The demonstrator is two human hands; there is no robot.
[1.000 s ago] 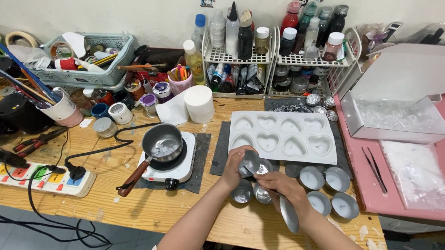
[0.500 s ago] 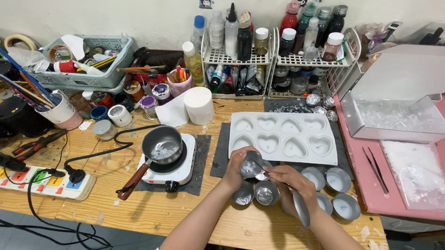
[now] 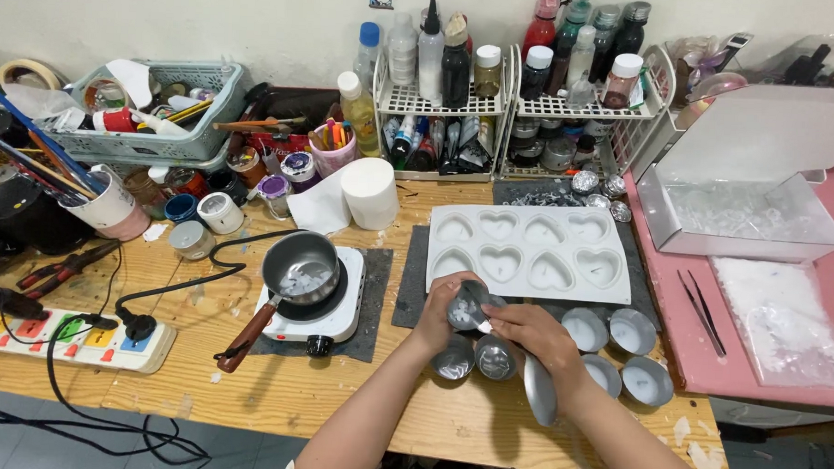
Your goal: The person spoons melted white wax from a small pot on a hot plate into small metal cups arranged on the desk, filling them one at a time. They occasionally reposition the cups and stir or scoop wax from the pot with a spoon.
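Looking down from the head camera, I see both hands meeting over a wooden desk (image 3: pixel 273 396). My left hand (image 3: pixel 437 311) has its grip closed around a small silver metal cup (image 3: pixel 465 308), tilted so its pale contents show. My right hand (image 3: pixel 534 336) comes in from the right, fingers pinched shut on something small at the cup's rim; I cannot tell what it is. A larger silver dish (image 3: pixel 539 391) hangs under the right hand on its edge, and I cannot tell how it is held.

Just below the left grip, two more small cups (image 3: pixel 475 359) sit on the desk, touching each other. To the right of the right grip stand four round tins (image 3: pixel 621 354) filled with white. Just above both hands lies a white heart-shaped mould tray (image 3: pixel 530 251) on a dark mat (image 3: pixel 413 285).

To the left of the left grip, a small pot with a wooden handle (image 3: pixel 297 275) rests on a white hot plate (image 3: pixel 326 316), its black cable running to a power strip (image 3: pixel 71 335) further left. Beyond the mould, two white wire racks (image 3: pixel 523 104) hold bottles. Far right of the right grip, an open white box (image 3: pixel 747 186) and tweezers (image 3: pixel 703 311) lie on a pink surface (image 3: pixel 699 365).
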